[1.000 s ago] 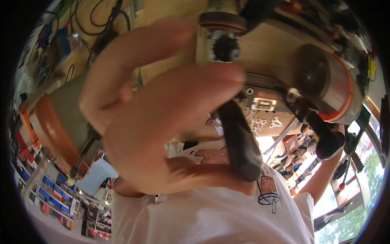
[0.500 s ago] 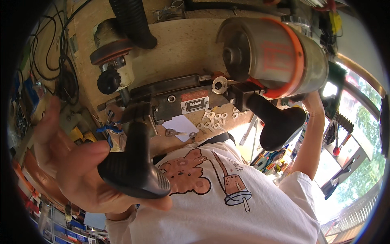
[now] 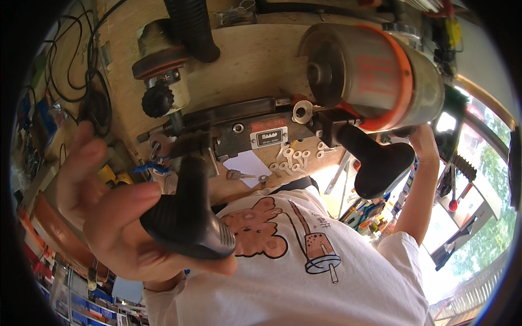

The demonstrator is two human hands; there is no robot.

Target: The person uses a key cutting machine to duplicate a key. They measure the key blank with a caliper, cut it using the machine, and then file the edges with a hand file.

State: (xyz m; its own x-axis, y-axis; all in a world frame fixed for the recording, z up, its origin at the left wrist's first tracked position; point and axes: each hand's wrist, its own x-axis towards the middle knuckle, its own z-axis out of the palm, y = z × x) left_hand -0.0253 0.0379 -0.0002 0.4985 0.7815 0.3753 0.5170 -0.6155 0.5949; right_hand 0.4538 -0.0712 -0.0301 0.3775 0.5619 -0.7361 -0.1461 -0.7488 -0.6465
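Note:
In front of me stands a dark metal key-cutting machine (image 3: 227,143). My left hand (image 3: 115,231) is closed on the black winged clamp knob (image 3: 187,228) at its left, with one fingertip pressing on the top and another under the lower edge. Two fingers of that hand stretch away from the knob. A second black winged knob (image 3: 380,165) sticks out on the right, untouched. My right hand (image 3: 424,144) reaches up beside the grey cylindrical housing (image 3: 375,76) with the orange ring; that housing hides its fingers. A key (image 3: 239,174) lies partly on white paper (image 3: 247,164) below the machine.
Several loose keys (image 3: 293,156) lie right of the paper. A round-headed fitting with a black knurled knob (image 3: 157,102) and a ribbed black hose (image 3: 191,27) stand at the back left. Cables (image 3: 81,81) hang at far left. Tools (image 3: 375,209) crowd the lower right.
The view has shifted slightly, so the machine appears a little farther right. My left hand keeps its hold on the winged knob; my right hand stays by the housing.

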